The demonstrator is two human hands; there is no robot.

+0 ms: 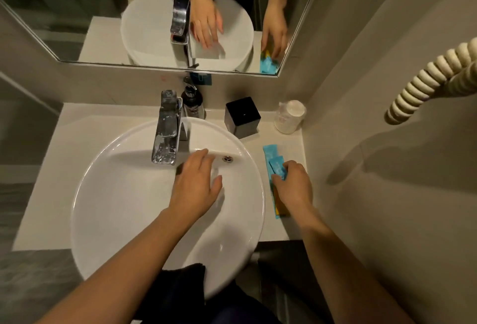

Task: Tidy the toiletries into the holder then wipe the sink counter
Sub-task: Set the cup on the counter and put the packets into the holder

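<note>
Several blue toiletry packets (pixel 274 159), one with a yellow part, lie on the counter right of the round white sink (pixel 103 194). My right hand (pixel 294 187) rests on them, fingertips curled onto a blue packet. Whether it is lifted I cannot tell. My left hand (pixel 196 184) hovers over the sink bowl near the drain (pixel 227 159), fingers spread, holding nothing. The black square holder (pixel 242 116) stands upright behind the packets, near the back wall.
A chrome faucet (pixel 166 127) rises at the sink's back, with a dark pump bottle (pixel 192 103) beside it. A wrapped stack of cups (pixel 289 117) lies in the right corner. A mirror (pixel 154 14) hangs above. A coiled cord (pixel 426 83) hangs on the right wall.
</note>
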